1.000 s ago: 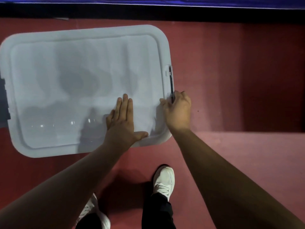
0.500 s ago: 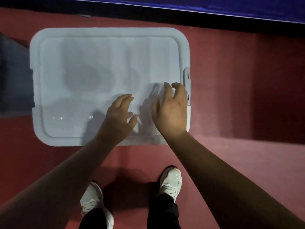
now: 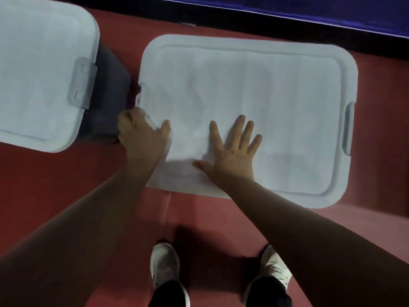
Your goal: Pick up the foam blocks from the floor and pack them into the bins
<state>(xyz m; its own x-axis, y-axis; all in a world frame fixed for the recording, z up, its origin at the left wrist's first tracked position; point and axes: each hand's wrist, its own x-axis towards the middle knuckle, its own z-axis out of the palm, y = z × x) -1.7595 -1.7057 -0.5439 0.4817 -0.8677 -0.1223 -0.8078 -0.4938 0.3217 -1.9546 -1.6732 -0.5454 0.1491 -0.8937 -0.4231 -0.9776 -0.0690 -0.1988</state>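
Note:
A bin with a pale white lid (image 3: 276,89) stands on the red floor in front of me, its lid covering it fully. My right hand (image 3: 234,149) lies flat on the lid near its front edge, fingers spread and straight. My left hand (image 3: 141,134) is at the lid's left front corner, fingers curled over the lid's edge beside the left latch. No foam blocks are in sight.
A second bin (image 3: 106,85), dark grey with a white lid (image 3: 39,69) and a grey latch, stands close to the left. A dark wall base and blue band (image 3: 287,9) run along the back. My two white shoes (image 3: 166,264) stand on the red carpet below.
The view has shifted left, bringing the second bin into sight. My left hand moved from the lid's middle to its left corner; my right hand left the right latch and flattened on the lid.

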